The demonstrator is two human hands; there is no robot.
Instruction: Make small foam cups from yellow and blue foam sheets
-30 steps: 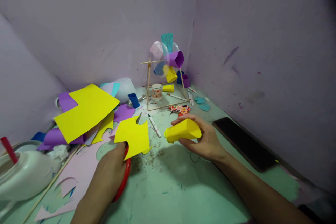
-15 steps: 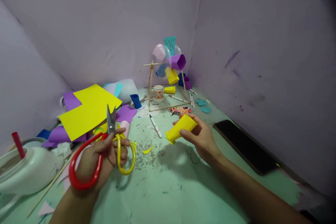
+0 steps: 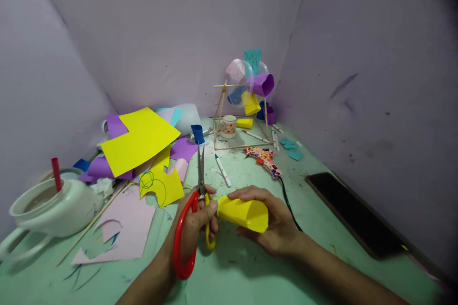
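Note:
My left hand (image 3: 195,226) grips a pair of scissors (image 3: 191,219) with one red and one yellow handle loop, blades pointing away from me and nearly closed. My right hand (image 3: 275,226) holds a rolled yellow paper cone (image 3: 245,213) lying sideways, its narrow end touching my left fingers by the scissors. Both hands hover low over the green table surface (image 3: 250,271).
Yellow sheets (image 3: 143,140) and purple and pink paper scraps lie at the left. A white pot (image 3: 53,207) with a red stick stands far left. A stick-frame paper wheel (image 3: 246,90), a small cup (image 3: 228,126), markers (image 3: 222,170) and a glue gun (image 3: 265,159) sit behind. A dark phone (image 3: 352,214) lies right.
My left hand dropped the yellow cut sheet, lifted the scissors and carried them right to the cone. My right hand drew the cone closer to me. The view shifted left.

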